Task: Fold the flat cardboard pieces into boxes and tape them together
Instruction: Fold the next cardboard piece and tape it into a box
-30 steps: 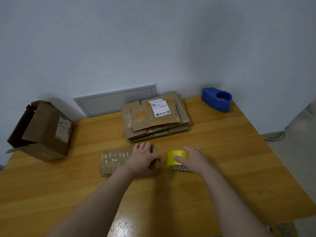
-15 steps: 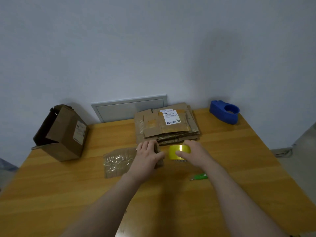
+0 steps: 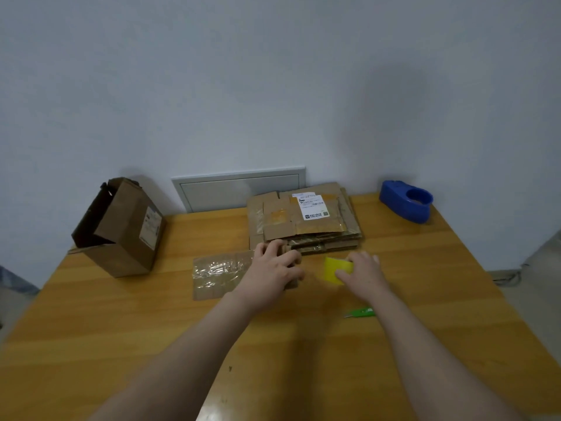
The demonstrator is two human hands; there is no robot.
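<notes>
A flat cardboard piece (image 3: 217,275) covered in shiny old tape lies in the middle of the wooden table (image 3: 121,329). My left hand (image 3: 273,267) grips its right end, fingers curled over the edge. Just to the right, my right hand (image 3: 362,270) holds a yellow tape roll (image 3: 334,268), thumb on its near side. Behind both hands a stack of flattened cardboard pieces (image 3: 303,220) with a white label sits by the wall.
An assembled brown box (image 3: 121,229) stands open at the back left. A blue tape dispenser (image 3: 406,205) sits at the back right corner. A small green tool (image 3: 361,312) lies under my right forearm. A white wall panel (image 3: 239,186) is behind the table.
The view has tilted up and the table looks farther away. The green tool has come into sight. Both hands keep their hold on the cardboard piece and the tape roll.
</notes>
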